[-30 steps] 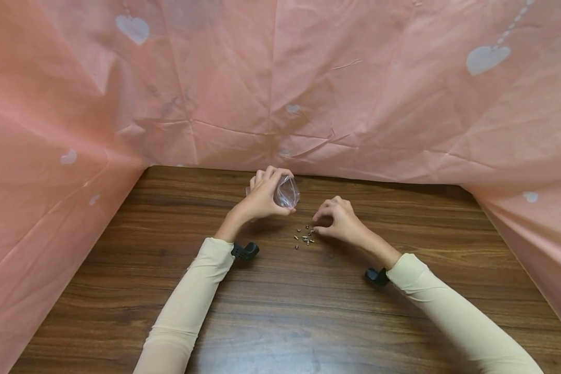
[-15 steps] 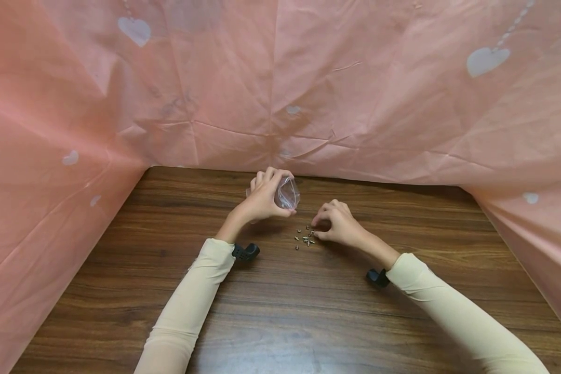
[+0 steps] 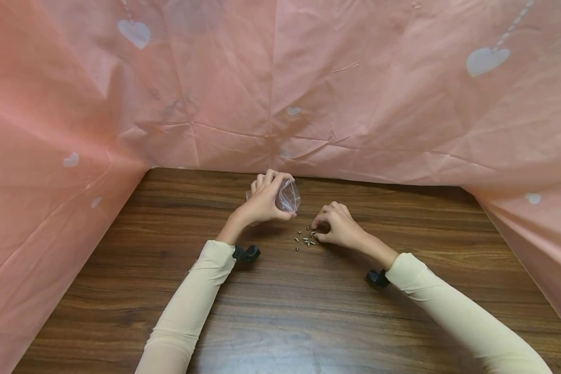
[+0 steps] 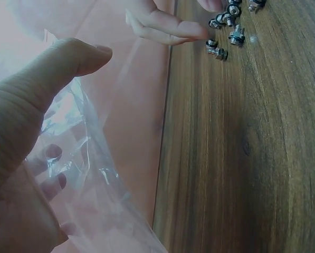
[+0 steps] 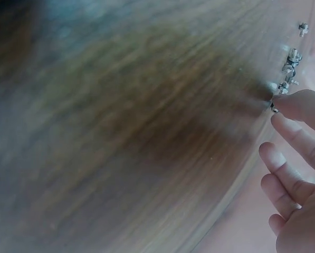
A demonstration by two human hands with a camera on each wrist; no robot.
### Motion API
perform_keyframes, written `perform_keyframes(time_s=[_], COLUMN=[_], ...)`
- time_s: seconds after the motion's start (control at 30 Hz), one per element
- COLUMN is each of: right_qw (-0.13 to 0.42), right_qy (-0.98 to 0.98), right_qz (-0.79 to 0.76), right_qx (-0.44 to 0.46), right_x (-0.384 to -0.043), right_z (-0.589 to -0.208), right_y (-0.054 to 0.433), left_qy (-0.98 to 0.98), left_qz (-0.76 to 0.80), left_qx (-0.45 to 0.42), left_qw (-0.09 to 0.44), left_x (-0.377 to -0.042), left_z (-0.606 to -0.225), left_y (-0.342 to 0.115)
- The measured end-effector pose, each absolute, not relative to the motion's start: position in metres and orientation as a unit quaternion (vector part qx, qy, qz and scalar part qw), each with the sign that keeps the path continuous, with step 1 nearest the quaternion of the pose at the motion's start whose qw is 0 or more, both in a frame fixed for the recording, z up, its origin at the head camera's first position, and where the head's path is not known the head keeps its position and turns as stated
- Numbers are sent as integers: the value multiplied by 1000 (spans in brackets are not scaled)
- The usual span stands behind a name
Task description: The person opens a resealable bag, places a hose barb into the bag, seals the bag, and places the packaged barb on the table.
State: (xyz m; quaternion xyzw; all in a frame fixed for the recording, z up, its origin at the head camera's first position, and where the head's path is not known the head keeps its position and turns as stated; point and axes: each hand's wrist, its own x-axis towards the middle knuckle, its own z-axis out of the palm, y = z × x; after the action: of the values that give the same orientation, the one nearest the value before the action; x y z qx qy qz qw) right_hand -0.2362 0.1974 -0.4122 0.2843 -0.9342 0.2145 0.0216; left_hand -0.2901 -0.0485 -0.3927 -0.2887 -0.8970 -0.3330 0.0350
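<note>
My left hand [image 3: 262, 201] holds a clear plastic zip bag [image 3: 289, 196] above the table, its mouth spread towards the right. In the left wrist view, the thumb lies at the near side of the bag [image 4: 88, 153] and fingertips show through the film. Several small metal screws [image 3: 306, 241] with dark washers lie loosely together on the wood, right of and nearer than the bag. At their right edge my right hand [image 3: 338, 224] reaches down, thumb and forefinger pinching a small screw [image 5: 274, 108]. That screw is mostly hidden by the fingertips in the right wrist view.
The brown wood-grain table [image 3: 271, 311] spreads under both arms. A pink sheet [image 3: 234, 104] with pale hearts hangs behind the table and along both sides. A black wrist camera [image 3: 246, 253] sits on the left wrist, another black camera [image 3: 377, 278] on the right.
My right hand has lowered slightly, and its thumb and forefinger have closed in on a screw at the edge of the group. The left hand and the bag have stayed nearly still.
</note>
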Motion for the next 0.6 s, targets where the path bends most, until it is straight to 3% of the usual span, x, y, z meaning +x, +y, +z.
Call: perform_keyframes(time_s=[0.6], right_qw=[17], right_qy=[-936], right_qz=[208], right_qx=[282], right_x=[-237], right_z=[-414], right_y=[195], left_qy=[-898], left_qz=[-333], left_qx=[-286], left_qw=[26], left_x=[-289], left_z=[-393], left_y=[-48])
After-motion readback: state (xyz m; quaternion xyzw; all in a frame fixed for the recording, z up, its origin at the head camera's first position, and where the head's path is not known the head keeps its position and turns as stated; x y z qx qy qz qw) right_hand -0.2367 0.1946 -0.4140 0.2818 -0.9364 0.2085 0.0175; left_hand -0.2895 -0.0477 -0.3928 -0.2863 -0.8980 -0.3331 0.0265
